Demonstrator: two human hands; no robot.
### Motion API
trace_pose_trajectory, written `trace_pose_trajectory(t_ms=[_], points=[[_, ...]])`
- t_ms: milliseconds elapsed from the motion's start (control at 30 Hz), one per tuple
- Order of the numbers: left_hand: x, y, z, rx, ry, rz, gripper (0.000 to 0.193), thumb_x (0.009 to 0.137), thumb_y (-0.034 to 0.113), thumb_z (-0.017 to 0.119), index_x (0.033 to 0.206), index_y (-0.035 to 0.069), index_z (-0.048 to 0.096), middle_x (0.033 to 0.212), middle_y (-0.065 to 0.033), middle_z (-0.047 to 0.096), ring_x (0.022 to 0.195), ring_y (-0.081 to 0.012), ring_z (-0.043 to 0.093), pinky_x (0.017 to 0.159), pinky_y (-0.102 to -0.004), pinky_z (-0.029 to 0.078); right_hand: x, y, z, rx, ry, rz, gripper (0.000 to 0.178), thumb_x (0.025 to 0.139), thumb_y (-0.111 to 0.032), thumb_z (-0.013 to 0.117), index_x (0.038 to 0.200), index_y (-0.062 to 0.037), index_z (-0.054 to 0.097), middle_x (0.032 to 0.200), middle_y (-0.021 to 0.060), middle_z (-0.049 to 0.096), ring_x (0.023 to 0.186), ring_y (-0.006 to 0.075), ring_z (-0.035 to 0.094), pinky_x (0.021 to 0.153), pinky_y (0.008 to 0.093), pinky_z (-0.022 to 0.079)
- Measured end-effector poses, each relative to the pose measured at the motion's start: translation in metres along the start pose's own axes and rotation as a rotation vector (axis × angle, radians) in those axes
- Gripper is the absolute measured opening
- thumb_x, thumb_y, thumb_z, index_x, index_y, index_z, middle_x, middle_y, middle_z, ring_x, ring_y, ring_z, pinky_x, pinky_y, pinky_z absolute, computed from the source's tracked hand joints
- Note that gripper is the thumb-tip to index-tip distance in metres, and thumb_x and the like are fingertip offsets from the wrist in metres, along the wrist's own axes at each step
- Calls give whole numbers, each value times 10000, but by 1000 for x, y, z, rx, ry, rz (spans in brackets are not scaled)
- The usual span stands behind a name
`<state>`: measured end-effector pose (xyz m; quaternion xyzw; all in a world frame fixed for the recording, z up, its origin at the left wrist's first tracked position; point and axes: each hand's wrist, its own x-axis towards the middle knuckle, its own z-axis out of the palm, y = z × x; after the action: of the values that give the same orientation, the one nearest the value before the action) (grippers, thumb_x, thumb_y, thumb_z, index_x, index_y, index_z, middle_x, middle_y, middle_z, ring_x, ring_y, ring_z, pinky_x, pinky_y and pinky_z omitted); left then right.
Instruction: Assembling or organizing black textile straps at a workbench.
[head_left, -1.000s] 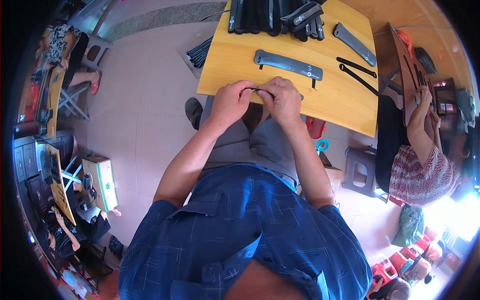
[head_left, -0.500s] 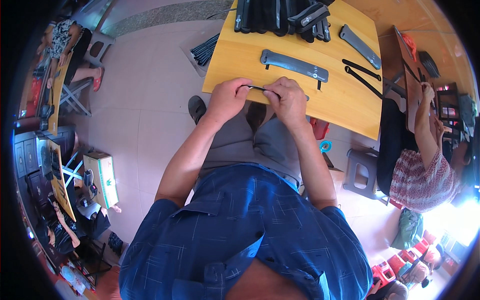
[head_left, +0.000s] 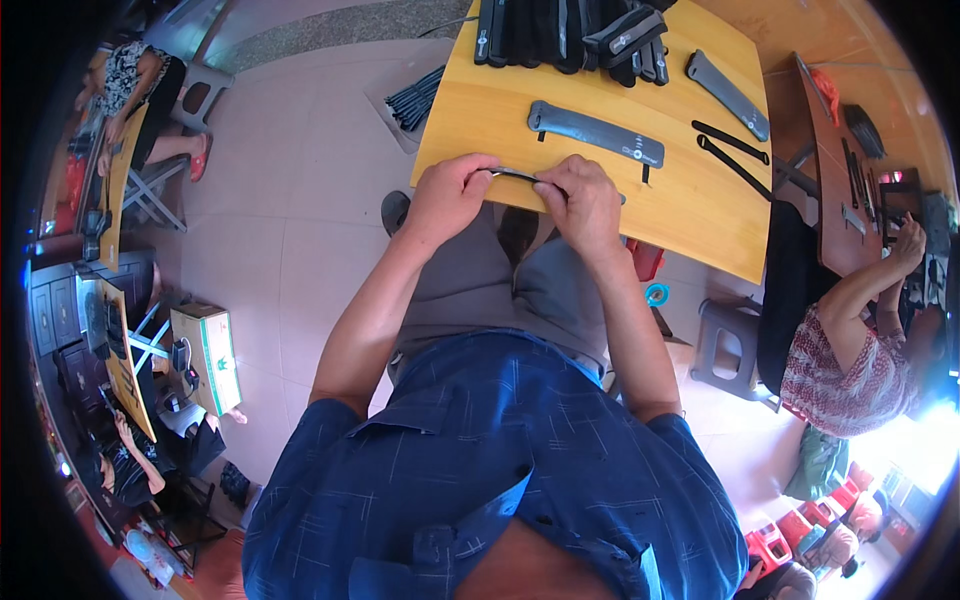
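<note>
Between my two hands a narrow dark strip (head_left: 515, 174) is stretched over the near edge of the yellow wooden table (head_left: 700, 220), bowed slightly upward. My left hand (head_left: 450, 200) pinches its left end. My right hand (head_left: 585, 205) grips it farther right, and a short end shows past that hand. Its kind is hard to tell edge-on. Just beyond my hands lies a flat grey sleeve (head_left: 597, 133) with pale print and small black tabs beneath it. Two black straps with looped ends (head_left: 732, 165) rest to its right.
Black and grey sleeves (head_left: 560, 35) are heaped at the table's far side, and another grey sleeve (head_left: 728, 95) lies far right. Dark strips (head_left: 415, 98) lie in a bundle left of the table. A grey stool (head_left: 725, 345) and a seated co-worker (head_left: 850, 350) are at right.
The strip shows slightly more of its grey surface and bows a little more between my hands. The view has shifted slightly. The co-worker at right has moved a hand away from the strips there.
</note>
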<state>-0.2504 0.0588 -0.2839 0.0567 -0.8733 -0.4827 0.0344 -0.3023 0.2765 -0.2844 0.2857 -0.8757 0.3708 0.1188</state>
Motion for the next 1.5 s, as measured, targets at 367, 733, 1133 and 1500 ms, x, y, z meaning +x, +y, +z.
trace_pose_trajectory(t_ms=[367, 733, 1133, 1500], points=[[2, 5, -3, 47, -44, -28, 241, 997, 104, 620, 1192, 41, 747, 1042, -130, 779, 930, -208, 736, 855, -315, 557, 16, -18, 29, -39, 5, -56, 125, 785, -160, 804, 891, -102, 771, 855, 58, 673, 849, 286, 676, 751, 421, 544], [4, -5, -10, 19, -36, 6, 248, 982, 142, 618, 1169, 70, 764, 1047, -179, 764, 979, -340, 740, 883, -388, 572, 20, -19, 26, -54, -13, -79, 100, 800, -150, 795, 885, -110, 761, 852, 53, 672, 842, 288, 678, 741, 416, 547], [9, -8, -19, -15, -68, -37, 263, 993, 136, 605, 1200, 58, 748, 1089, -177, 764, 1014, -329, 736, 914, -381, 568, 19, -17, 27, -36, -20, -70, 94, 800, -152, 791, 881, -115, 761, 850, 48, 665, 851, 285, 673, 753, 430, 540], [10, -14, -19, 20, -85, -2, 267, 1023, 85, 578, 1236, 2, 715, 1090, -119, 770, 976, -169, 710, 897, -302, 544, 28, -22, 39, -34, -51, -74, 120, 805, -170, 789, 905, -114, 755, 875, 60, 670, 856, 292, 676, 756, 432, 546]])
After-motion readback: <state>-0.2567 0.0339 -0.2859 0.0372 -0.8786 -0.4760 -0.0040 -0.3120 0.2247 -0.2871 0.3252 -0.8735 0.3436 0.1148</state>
